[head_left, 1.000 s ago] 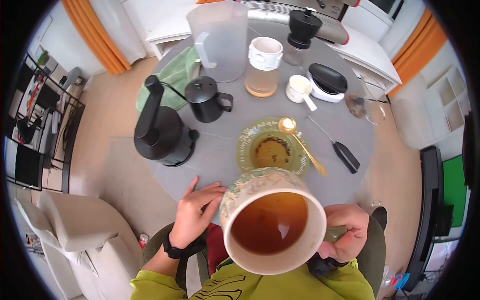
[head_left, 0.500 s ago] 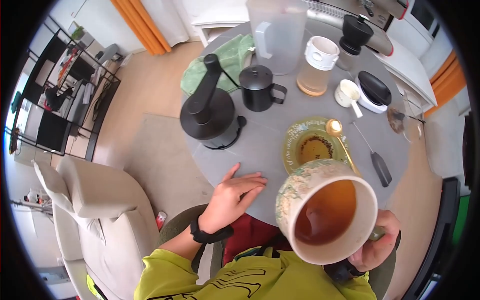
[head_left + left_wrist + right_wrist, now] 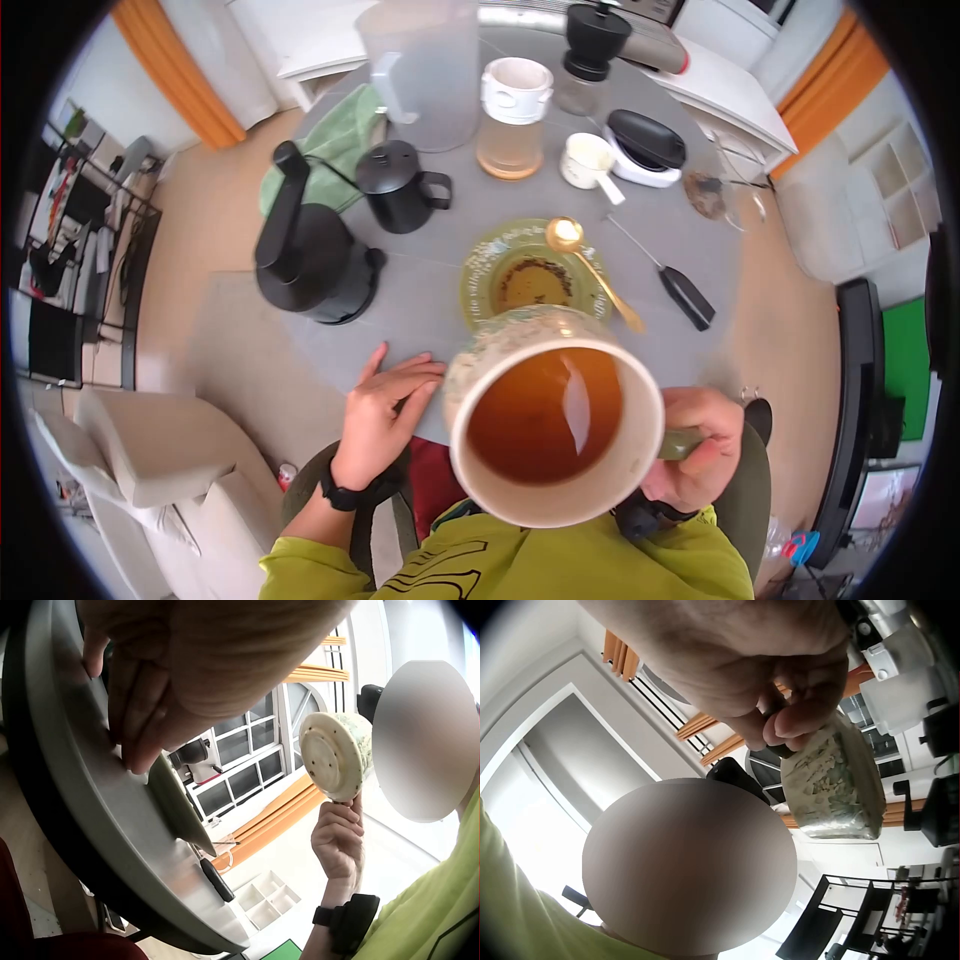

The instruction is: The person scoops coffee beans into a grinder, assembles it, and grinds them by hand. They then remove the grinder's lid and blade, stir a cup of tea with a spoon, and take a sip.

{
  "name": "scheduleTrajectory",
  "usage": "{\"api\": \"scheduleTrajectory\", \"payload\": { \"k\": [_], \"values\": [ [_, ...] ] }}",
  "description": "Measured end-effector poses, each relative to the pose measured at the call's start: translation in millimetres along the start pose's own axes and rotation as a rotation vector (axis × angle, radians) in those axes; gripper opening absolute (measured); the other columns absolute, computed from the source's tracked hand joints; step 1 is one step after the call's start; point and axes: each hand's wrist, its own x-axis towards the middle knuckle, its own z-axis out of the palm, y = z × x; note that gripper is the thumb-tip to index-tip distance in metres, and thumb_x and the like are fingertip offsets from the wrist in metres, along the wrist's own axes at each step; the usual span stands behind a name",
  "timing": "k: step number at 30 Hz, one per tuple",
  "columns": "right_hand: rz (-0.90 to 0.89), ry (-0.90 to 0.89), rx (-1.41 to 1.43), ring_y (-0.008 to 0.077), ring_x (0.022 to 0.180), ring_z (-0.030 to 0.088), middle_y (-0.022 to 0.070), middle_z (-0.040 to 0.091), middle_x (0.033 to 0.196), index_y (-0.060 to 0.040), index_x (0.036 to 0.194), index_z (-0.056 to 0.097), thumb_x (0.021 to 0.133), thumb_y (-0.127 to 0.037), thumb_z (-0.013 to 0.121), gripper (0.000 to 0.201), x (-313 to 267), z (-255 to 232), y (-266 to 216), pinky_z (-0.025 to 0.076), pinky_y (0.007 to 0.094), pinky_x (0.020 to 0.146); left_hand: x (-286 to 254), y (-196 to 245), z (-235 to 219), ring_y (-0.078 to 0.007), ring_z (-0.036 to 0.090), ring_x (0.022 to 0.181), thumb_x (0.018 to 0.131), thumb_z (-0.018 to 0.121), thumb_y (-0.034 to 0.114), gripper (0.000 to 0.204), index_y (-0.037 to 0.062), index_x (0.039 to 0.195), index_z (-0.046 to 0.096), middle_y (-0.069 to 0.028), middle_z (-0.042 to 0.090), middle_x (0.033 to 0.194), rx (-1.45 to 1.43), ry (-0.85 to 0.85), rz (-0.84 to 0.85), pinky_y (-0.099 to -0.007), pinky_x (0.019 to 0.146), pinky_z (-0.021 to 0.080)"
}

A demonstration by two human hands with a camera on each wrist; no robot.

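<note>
My right hand (image 3: 698, 447) grips the green handle (image 3: 682, 443) of a large floral cup (image 3: 480, 350). Reddish-brown tea (image 3: 545, 415) fills much of it. In the left wrist view the cup's pale underside (image 3: 330, 756) shows, raised close before the blurred face. The right wrist view has the cup's patterned side (image 3: 832, 780) just past curled fingers (image 3: 810, 712). My left hand (image 3: 385, 410) rests on the near edge of the grey table (image 3: 420, 290), fingers loosely extended. Beyond the cup lies a green lettered saucer (image 3: 480, 265) with dark bits in it, and a gold spoon (image 3: 605, 285) across its rim.
At the left stand a black hand-cranked device (image 3: 310, 260), a black lidded pot (image 3: 395, 185) and a green cloth (image 3: 325, 145). Farther back are a clear pitcher (image 3: 425, 80), a white-collared glass (image 3: 512, 120), a grinder (image 3: 592, 50), a scoop (image 3: 585, 160) and a scale (image 3: 645, 150). A frother (image 3: 685, 295) lies at right.
The head view swings left and then back. The cup sits slightly higher in view than a second ago, its tea surface more toward the face. The left hand stays at the table edge.
</note>
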Motion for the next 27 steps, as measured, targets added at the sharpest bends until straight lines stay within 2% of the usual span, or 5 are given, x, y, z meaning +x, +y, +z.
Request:
{"api": "scheduleTrajectory", "payload": {
  "k": [3,10,16,19,27],
  "values": [
    [-0.154,-0.026,-0.099,0.0100,0.046,0.055,0.0079,0.060,0.061,0.0066,0.092,0.061,0.097,-0.037,0.062,0.044,5,2,2,0.038,0.0233,0.044,2,-7,-1,-0.0220,0.066,0.112,0.092,0.063,0.010,0.012,0.0057,0.097,0.073,-0.0069,0.073,0.106,0.290,0.008,0.258,-0.0487,0.114,0.030],
    [-0.044,-0.093,-0.141,0.0104,0.047,0.057,0.0081,0.059,0.066,0.0057,0.094,0.059,0.098,-0.043,0.055,0.049,5,1,-5,0.042,0.0238,0.044,2,-10,-1,-0.0202,0.065,0.114,0.091,0.064,0.010,0.010,0.0044,0.094,0.072,-0.0052,0.073,0.107,0.273,0.017,0.248,-0.0482,0.113,0.033],
    [0.012,0.013,0.018,0.0080,0.045,0.054,0.0088,0.062,0.062,0.0073,0.087,0.064,0.093,-0.039,0.066,0.047,0,4,2,0.037,0.0223,0.042,3,-5,-4,-0.0243,0.066,0.112,0.091,0.062,0.008,0.012,0.0059,0.097,0.073,-0.0074,0.073,0.106,0.270,-0.029,0.230,-0.0510,0.114,0.029],
    [0.023,-0.024,0.006,0.0072,0.044,0.052,0.0084,0.063,0.063,0.0070,0.087,0.064,0.092,-0.038,0.068,0.045,-1,-2,2,0.035,0.0218,0.044,-1,-18,10,-0.0262,0.066,0.112,0.091,0.062,0.007,0.013,0.0054,0.097,0.073,-0.0093,0.074,0.103,-0.121,0.075,0.000,-0.0512,0.113,0.029],
    [-0.012,0.081,-0.011,0.0069,0.045,0.047,0.0054,0.062,0.057,0.0055,0.080,0.066,0.085,-0.029,0.076,0.036,-5,0,8,0.032,0.0217,0.044,3,-2,-2,-0.0241,0.066,0.112,0.091,0.063,0.008,0.012,0.0047,0.096,0.073,-0.0072,0.074,0.104,0.258,-0.012,0.220,-0.0503,0.114,0.030]
  ]
}}
